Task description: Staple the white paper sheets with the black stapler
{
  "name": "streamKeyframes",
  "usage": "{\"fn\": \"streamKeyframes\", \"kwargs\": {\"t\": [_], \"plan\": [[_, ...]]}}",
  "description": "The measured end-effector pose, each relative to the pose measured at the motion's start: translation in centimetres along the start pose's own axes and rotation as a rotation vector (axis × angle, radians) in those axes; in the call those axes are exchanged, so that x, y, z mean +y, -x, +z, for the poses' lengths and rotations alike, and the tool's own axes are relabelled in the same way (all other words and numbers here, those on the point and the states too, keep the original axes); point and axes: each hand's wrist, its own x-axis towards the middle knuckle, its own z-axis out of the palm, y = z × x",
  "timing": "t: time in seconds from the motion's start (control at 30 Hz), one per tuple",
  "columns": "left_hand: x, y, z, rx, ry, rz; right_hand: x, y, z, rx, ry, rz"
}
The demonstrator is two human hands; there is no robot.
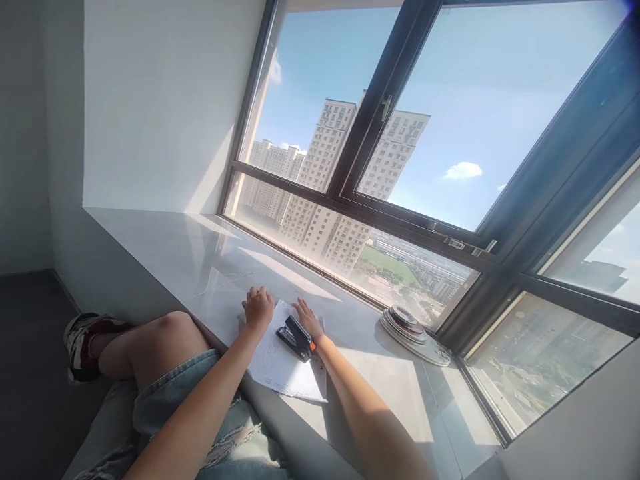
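A black stapler (296, 339) with an orange spot at one end lies on a stack of white papers (287, 380) covered in lines of writing. My left hand (259, 308) is curled closed by the upper left side of the papers; its palm is turned away, so anything inside it is hidden. Just beyond the stapler's right side, my right hand (309, 319) rests with its fingers stretched out near the papers' upper right edge. The right wrist is close beside the stapler's orange end, and I cannot tell whether they touch.
The papers lie on a glossy light windowsill (390, 387) crossed by sunlight. A pile of plates or discs (407, 327) stands at the right by the dark window frame (493, 283). My bent legs (175, 373) are beside the sill's front edge. A white wall (160, 107) rises at the left.
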Motion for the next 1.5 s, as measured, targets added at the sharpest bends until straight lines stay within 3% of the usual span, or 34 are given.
{"fn": "streamKeyframes", "kwargs": {"t": [0.23,0.4,0.6,1.0,1.2,1.37,1.5], "plan": [[0.0,0.0,0.3,-0.097,0.033,0.108,2.7,4.1,-1.5,-0.067,-0.016,-0.034],[-0.1,0.2,1.0,-0.272,0.040,0.268,6.4,7.3,-1.8,-0.044,-0.036,-0.033],[-0.2,0.6,2.0,-0.375,0.015,0.363,10.1,9.8,-1.7,-0.023,-0.019,-0.004],[0.4,1.5,2.9,-0.532,-0.021,0.602,8.7,9.5,-2.2,-0.078,-0.019,0.016],[0.2,1.4,2.9,-0.541,0.019,0.608,8.1,9.0,-2.0,-0.069,-0.030,-0.025],[0.1,1.5,2.6,-0.600,0.141,0.679,7.3,8.4,-1.8,-0.025,-0.063,-0.031],[0.2,1.7,2.3,-0.673,0.227,0.798,7.0,8.9,-2.3,0.083,-0.205,-0.046]]}}
